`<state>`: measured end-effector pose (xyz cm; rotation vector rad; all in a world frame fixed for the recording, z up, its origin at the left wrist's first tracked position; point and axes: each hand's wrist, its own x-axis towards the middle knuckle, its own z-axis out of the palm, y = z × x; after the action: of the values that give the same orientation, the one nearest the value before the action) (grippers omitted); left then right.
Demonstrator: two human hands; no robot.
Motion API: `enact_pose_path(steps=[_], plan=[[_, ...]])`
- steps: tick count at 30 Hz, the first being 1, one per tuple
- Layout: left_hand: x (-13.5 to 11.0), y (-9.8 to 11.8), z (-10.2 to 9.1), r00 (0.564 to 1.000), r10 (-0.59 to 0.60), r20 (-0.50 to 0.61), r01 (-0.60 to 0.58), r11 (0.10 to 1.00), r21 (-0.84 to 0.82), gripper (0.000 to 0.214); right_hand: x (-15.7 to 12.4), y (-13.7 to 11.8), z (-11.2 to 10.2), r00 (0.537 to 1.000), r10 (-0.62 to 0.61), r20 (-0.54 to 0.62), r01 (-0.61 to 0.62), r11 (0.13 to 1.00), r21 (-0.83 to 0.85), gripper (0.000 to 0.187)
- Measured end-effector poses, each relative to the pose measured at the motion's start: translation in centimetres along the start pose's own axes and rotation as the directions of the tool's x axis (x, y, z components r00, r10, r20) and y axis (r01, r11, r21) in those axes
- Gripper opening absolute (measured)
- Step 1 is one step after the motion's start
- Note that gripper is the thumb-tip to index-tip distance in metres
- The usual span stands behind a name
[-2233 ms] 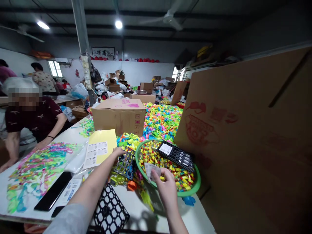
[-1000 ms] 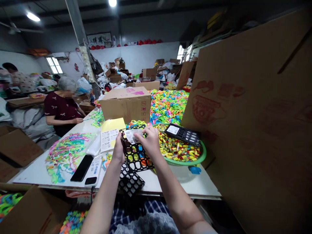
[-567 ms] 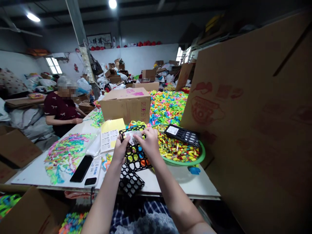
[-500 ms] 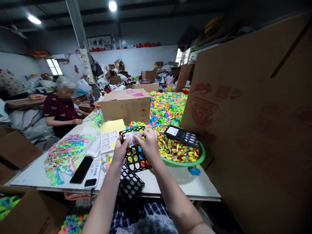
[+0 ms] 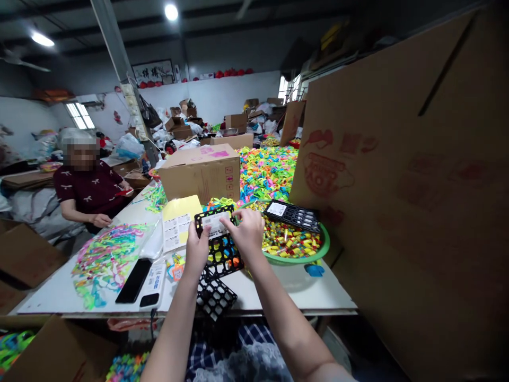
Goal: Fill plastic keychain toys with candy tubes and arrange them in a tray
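- Left hand (image 5: 198,250) grips the left edge of a black plastic grid (image 5: 221,248), held tilted up just left of the round green basin (image 5: 302,260).
- Right hand (image 5: 247,233) pinches a small white paper label (image 5: 214,224) against the grid's top row.
- The basin holds glossy yellow and red bits and a slotted black tray (image 5: 292,215).
- A second grid (image 5: 214,298) lies flat, left of the basin.
- A matte brown carton (image 5: 201,174) stands behind the basin, to its left.

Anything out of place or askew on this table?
A spare black grid tray lies skewed at the table's near edge, one corner poking past it, just below the labelled tray that the left hand and right hand hold. A blue piece lies loose outside the green basin.
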<state>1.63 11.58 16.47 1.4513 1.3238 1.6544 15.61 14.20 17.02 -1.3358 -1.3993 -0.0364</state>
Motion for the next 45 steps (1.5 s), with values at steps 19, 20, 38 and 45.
enact_pose_path(steps=[19, 20, 38, 45], plan=[[-3.9, -1.1, -2.0, 0.966, -0.195, -0.172, 0.163, 0.97, -0.182, 0.057, -3.5, -2.6, -0.3, 0.891, 0.106, 0.441, -0.369, 0.734, 0.57, 0.045], [-4.2, -0.9, -2.5, 0.973, -0.192, -0.128, 0.167, 0.968, -0.185, 0.056, -3.7, -2.6, -0.3, 0.879, 0.082, 0.47, -0.374, 0.729, 0.573, 0.044], [-7.0, -2.6, -7.9, 0.912, -0.232, 0.339, 0.298, 0.942, -0.157, 0.075, -6.4, -1.4, 0.6, 0.64, -0.013, 0.768, -0.654, 0.514, 0.555, 0.043], [-6.7, -3.0, -6.5, 0.921, -0.252, 0.297, 0.311, 0.935, -0.171, 0.067, -6.3, 0.6, -1.3, 0.561, -0.176, 0.809, -0.634, 0.537, 0.556, 0.058]])
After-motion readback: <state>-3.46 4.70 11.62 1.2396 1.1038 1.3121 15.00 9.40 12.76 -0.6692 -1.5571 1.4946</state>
